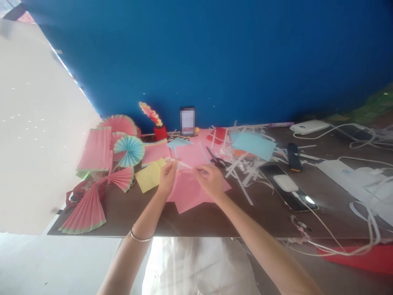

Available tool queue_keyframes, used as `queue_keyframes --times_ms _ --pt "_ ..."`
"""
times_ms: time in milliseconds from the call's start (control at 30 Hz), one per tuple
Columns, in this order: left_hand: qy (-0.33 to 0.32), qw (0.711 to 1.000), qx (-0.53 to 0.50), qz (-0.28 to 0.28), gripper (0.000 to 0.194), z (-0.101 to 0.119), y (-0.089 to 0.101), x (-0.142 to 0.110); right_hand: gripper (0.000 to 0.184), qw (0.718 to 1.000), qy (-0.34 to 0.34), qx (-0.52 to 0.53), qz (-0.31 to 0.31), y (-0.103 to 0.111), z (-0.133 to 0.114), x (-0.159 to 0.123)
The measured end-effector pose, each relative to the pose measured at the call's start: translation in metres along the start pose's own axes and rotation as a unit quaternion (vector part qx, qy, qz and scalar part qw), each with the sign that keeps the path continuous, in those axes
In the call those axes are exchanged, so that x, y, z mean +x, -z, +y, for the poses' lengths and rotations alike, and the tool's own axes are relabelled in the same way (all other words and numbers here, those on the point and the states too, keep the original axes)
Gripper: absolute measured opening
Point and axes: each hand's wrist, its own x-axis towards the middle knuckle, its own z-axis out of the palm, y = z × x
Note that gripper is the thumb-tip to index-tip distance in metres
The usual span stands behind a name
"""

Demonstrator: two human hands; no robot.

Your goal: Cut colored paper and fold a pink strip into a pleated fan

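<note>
A narrow white strip (184, 165) stretches between my hands, above pink sheets of paper (187, 192). My left hand (168, 175) pinches one end of it, beside a yellow sheet (148, 176). At the other end, the fingers of my right hand (211, 180) are closed on the strip. Just beyond the right hand lie dark-handled scissors (216, 159). A bracelet (139, 237) circles my left wrist.
Pleated pink fans (89, 209) and a blue pleated rosette (129, 151) crowd the left. White scraps (250, 174), a light blue sheet (254, 144), a phone (287, 188) and cables (368, 221) spread rightward. A screen (187, 122) stands against the blue wall (215, 61).
</note>
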Motion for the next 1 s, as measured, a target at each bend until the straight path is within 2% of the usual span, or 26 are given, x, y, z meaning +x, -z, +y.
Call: queue_keyframes --times_ms 267,633,1000 --pt "0.046 0.995 -0.087 0.014 0.025 -0.010 0.000 0.003 0.015 1.000 0.017 -0.007 -0.013 -0.001 -0.001 -0.001" --pt "0.077 0.980 -0.181 -0.004 0.023 -0.002 -0.003 0.002 0.017 1.000 0.011 -0.006 -0.012 -0.002 0.000 -0.001" --pt "0.082 0.978 -0.190 -0.014 0.025 0.000 -0.003 0.001 0.017 1.000 -0.008 0.014 -0.027 0.000 -0.001 0.002"
